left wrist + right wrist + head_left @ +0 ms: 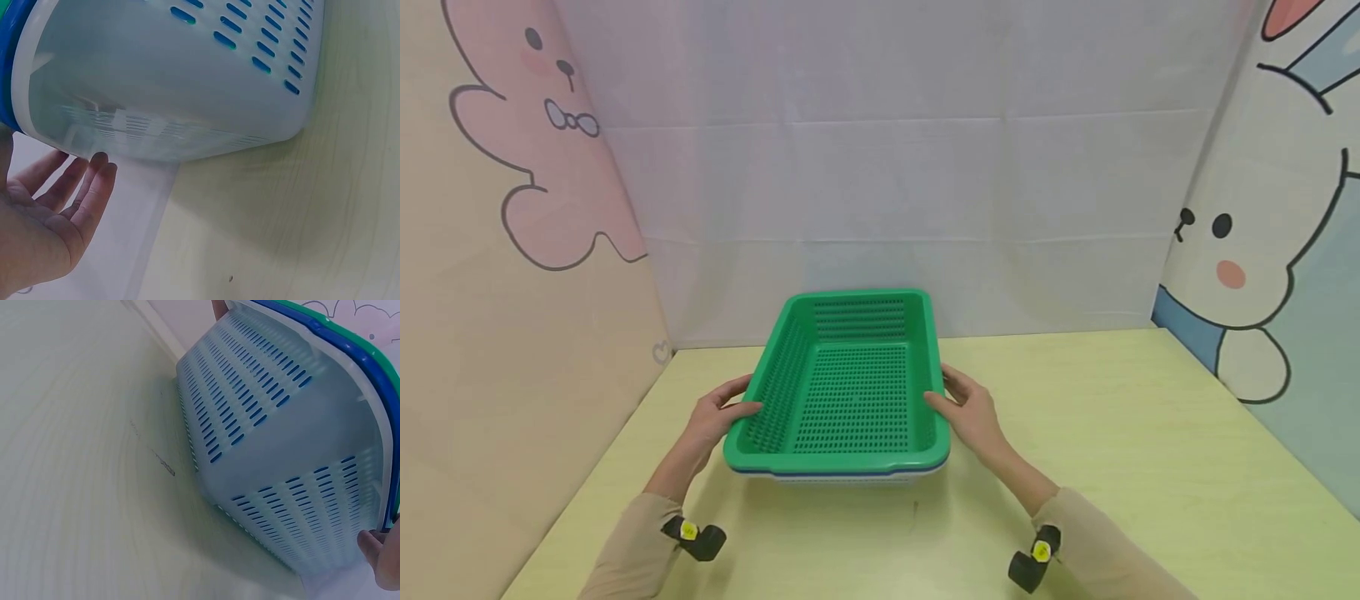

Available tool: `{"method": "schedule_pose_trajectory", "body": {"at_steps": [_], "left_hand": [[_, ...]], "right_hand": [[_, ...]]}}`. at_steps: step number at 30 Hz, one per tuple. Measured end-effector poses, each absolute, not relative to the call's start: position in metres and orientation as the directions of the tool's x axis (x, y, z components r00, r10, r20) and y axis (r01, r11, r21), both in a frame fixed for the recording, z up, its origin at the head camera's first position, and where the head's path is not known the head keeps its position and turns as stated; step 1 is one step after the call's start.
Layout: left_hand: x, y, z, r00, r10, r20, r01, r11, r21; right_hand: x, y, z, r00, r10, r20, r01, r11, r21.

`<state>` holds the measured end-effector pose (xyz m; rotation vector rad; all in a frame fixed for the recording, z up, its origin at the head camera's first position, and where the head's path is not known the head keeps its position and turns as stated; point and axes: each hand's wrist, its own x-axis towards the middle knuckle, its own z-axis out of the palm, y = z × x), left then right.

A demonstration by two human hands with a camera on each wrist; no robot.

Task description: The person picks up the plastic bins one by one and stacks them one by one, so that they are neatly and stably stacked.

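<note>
A green perforated plastic basket (861,463) sits nested on top of a blue basket (365,365) and a white one (269,450), forming one stack. Only rims and slots reveal the blue basket. My left hand (715,421) holds the stack's left side, thumb over the green rim and fingers outside the wall. On the opposite side, my right hand (973,412) grips the rim in the same way, its fingers mostly hidden behind it in the head view. The green basket has nothing inside.
The pale wooden table (1120,433) extends to both sides of the stack. Behind it hangs a white cloth backdrop (895,183). Side panels bear a pink cartoon animal (550,167) and a white rabbit (1262,208). A small dark mark (164,464) shows on the tabletop.
</note>
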<state>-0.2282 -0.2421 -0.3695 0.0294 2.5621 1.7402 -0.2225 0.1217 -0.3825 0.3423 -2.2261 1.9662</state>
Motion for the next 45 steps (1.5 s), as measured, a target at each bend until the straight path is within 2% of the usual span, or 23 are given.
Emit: {"method": "schedule_pose_trajectory", "body": {"at_steps": [34, 45], "left_hand": [[-0.236, -0.202, -0.375, -0.993, 0.118, 0.022, 0.058, 0.308, 0.95], [-0.233, -0.184, -0.37, -0.992, 0.121, 0.034, 0.067, 0.276, 0.959]], "right_hand": [[-0.22, 0.164, -0.388, -0.962, -0.036, 0.27, -0.272, 0.16, -0.949], [-0.218, 0.18, -0.39, -0.955, -0.04, 0.295, -0.297, 0.097, -0.95]]}}
